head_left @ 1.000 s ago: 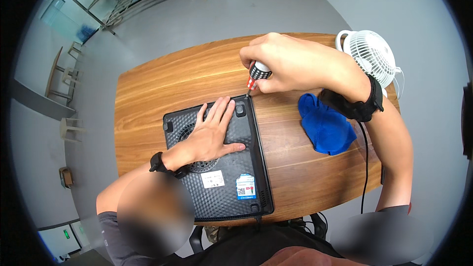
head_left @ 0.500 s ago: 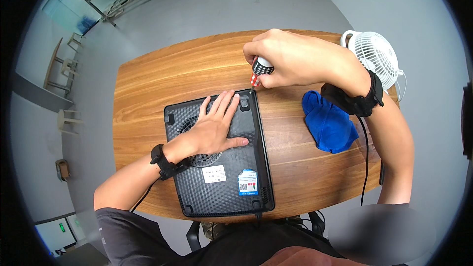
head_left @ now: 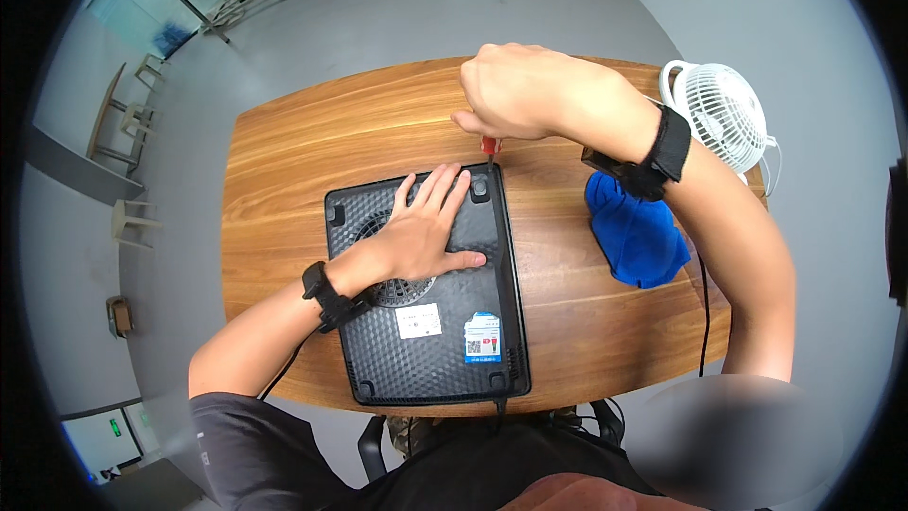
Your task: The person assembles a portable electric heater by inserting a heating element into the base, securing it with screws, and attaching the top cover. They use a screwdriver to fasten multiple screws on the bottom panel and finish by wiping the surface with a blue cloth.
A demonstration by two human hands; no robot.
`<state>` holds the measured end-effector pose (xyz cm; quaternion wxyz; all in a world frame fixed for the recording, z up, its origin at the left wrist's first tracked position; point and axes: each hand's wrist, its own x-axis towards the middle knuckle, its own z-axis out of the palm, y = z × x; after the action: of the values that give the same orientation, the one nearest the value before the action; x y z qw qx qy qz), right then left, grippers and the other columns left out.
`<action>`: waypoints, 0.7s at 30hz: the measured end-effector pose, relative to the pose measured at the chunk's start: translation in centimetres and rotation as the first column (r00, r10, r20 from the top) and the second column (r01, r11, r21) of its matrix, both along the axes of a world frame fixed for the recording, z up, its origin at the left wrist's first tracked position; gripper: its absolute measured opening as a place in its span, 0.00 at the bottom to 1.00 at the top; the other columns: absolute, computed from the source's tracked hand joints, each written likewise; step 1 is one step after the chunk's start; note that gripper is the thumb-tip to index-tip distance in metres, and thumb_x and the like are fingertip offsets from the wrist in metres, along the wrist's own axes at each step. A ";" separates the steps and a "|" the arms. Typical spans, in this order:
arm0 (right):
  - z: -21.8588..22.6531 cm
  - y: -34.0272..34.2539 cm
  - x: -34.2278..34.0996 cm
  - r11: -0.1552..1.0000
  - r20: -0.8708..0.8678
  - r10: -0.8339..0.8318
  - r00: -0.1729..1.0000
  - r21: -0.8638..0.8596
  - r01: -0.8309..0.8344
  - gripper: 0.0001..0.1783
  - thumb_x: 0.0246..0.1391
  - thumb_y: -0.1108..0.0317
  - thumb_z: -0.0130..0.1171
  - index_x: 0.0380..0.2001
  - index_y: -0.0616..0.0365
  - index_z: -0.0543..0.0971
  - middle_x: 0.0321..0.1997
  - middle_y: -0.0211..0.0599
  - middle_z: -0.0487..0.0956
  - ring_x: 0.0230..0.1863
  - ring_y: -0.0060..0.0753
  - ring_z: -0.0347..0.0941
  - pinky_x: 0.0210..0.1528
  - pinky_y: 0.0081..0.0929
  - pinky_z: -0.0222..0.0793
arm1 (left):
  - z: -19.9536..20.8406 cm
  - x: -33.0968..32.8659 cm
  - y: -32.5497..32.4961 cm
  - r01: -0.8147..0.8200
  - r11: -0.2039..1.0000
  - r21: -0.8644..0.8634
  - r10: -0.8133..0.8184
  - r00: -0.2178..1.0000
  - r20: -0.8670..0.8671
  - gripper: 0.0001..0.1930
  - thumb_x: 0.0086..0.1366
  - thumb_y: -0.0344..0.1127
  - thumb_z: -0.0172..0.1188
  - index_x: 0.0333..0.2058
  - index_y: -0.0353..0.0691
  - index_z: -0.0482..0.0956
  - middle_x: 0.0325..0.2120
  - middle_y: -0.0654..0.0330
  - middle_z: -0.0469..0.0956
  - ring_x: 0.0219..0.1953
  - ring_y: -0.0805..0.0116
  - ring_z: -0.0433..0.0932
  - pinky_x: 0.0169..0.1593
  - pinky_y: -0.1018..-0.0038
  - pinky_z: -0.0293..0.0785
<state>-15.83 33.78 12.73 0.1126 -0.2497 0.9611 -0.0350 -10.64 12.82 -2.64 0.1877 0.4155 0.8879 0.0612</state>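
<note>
Where left hand (head_left: pixel 419 235) rests, panel (head_left: pixel 397 361), screwdriver (head_left: pixel 490 147) in right hand (head_left: pixel 515 93)

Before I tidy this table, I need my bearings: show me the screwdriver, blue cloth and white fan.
Screwdriver (head_left: pixel 490 146): head view, on its red part.
Blue cloth (head_left: pixel 640 238): head view, middle of its fabric.
White fan (head_left: pixel 724 115): head view, on its grille.

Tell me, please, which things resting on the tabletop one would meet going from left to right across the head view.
Black cooling pad → blue cloth → white desk fan
</note>
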 end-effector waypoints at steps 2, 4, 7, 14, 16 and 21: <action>0.1 -0.4 0.0 0.998 0.021 -0.052 0.998 0.048 0.051 0.21 0.59 0.56 0.61 0.33 0.71 0.80 0.30 0.59 0.82 0.38 0.61 0.81 0.40 0.45 0.78 | 0.1 -0.1 0.1 0.002 1.000 -0.003 -0.002 1.000 0.002 0.60 0.63 0.73 0.55 0.73 0.29 0.38 0.74 0.39 0.41 0.78 0.45 0.37 0.76 0.45 0.34; 0.4 -1.0 0.2 0.995 0.005 -0.077 0.997 0.068 0.076 0.20 0.59 0.57 0.61 0.36 0.70 0.78 0.31 0.59 0.83 0.38 0.62 0.81 0.41 0.46 0.78 | 0.2 0.0 0.0 -0.007 1.000 -0.002 0.007 1.000 0.012 0.60 0.63 0.74 0.55 0.73 0.30 0.39 0.74 0.39 0.42 0.78 0.45 0.38 0.76 0.45 0.34; -0.2 -0.1 0.5 1.000 -0.097 0.007 0.995 0.000 -0.007 0.19 0.57 0.61 0.63 0.42 0.67 0.75 0.35 0.56 0.82 0.39 0.62 0.81 0.42 0.47 0.78 | -0.2 -0.2 -0.1 -0.009 1.000 0.000 0.009 1.000 0.003 0.61 0.62 0.75 0.54 0.74 0.30 0.39 0.74 0.39 0.42 0.78 0.45 0.38 0.76 0.45 0.34; -1.1 0.8 0.2 0.994 -0.066 0.096 0.993 -0.053 -0.099 0.13 0.60 0.64 0.60 0.38 0.67 0.78 0.33 0.53 0.82 0.36 0.58 0.81 0.39 0.45 0.78 | -0.5 -0.5 0.3 -0.013 0.999 -0.045 0.014 1.000 0.021 0.64 0.59 0.82 0.47 0.74 0.33 0.37 0.75 0.41 0.39 0.78 0.46 0.37 0.76 0.45 0.33; -1.3 -0.3 0.5 0.990 -0.185 0.135 0.973 -0.008 -0.138 0.15 0.63 0.64 0.57 0.35 0.68 0.81 0.29 0.53 0.84 0.34 0.54 0.84 0.39 0.45 0.80 | -0.4 -0.5 0.3 -0.018 0.998 -0.052 0.020 0.999 0.030 0.64 0.59 0.82 0.48 0.74 0.34 0.38 0.75 0.41 0.39 0.78 0.47 0.37 0.76 0.45 0.33; -1.3 -2.2 0.4 0.995 -0.225 -0.058 0.973 0.064 0.075 0.28 0.65 0.52 0.52 0.20 0.65 0.82 0.28 0.57 0.83 0.36 0.62 0.82 0.43 0.48 0.80 | -1.2 -0.4 0.2 -0.034 0.999 -0.013 0.034 0.999 -0.013 0.64 0.58 0.81 0.50 0.74 0.34 0.40 0.75 0.42 0.42 0.78 0.48 0.39 0.76 0.46 0.33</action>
<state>-15.40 31.54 11.43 0.0119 -0.2155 0.9761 0.0243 -11.09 13.05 -3.80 0.1835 0.3995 0.8965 0.0559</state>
